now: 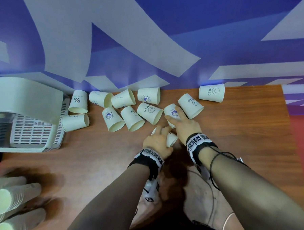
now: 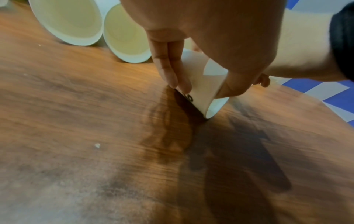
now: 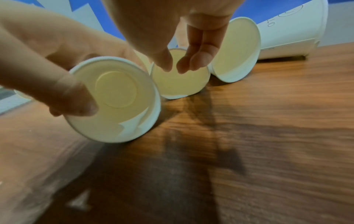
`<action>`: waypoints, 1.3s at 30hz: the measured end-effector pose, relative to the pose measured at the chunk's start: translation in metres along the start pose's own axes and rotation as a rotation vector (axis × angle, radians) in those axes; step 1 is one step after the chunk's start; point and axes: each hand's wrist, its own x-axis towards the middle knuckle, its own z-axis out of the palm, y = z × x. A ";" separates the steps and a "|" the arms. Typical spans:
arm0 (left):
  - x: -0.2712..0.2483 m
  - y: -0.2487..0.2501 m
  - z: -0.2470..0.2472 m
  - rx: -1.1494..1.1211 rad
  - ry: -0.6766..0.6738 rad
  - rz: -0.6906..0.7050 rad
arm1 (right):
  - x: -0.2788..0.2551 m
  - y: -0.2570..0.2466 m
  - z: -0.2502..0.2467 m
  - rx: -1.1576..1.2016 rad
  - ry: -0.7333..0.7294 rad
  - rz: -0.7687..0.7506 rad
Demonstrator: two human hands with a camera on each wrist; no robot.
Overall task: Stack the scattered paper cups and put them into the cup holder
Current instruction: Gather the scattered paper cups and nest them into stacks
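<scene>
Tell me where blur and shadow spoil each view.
Head view: the stacked white paper cups at the lower left are smeared; dark shadow pools between the forearms on the brown wooden table. Left wrist view: the table blurs toward the bottom; the left hand casts a dark shadow. Right wrist view: the near table is soft and shadowed.

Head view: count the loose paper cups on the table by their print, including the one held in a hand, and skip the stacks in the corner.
Hello smiley cups: 3
Blue round logo cups: 3
Percent sign cup: 1
Cups with other or hidden print: 5
Total: 12
</scene>
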 end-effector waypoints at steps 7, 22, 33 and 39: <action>-0.023 -0.015 -0.014 -0.077 -0.034 0.006 | -0.027 -0.012 -0.021 -0.009 -0.012 0.040; -0.164 -0.109 -0.049 -0.071 0.109 -0.400 | -0.097 -0.125 -0.027 0.039 0.016 -0.143; -0.268 -0.224 -0.085 -0.200 0.334 -0.453 | -0.124 -0.281 -0.035 0.103 0.100 -0.226; -0.325 -0.323 -0.112 -0.225 0.507 -0.382 | -0.143 -0.395 -0.041 0.141 0.229 -0.182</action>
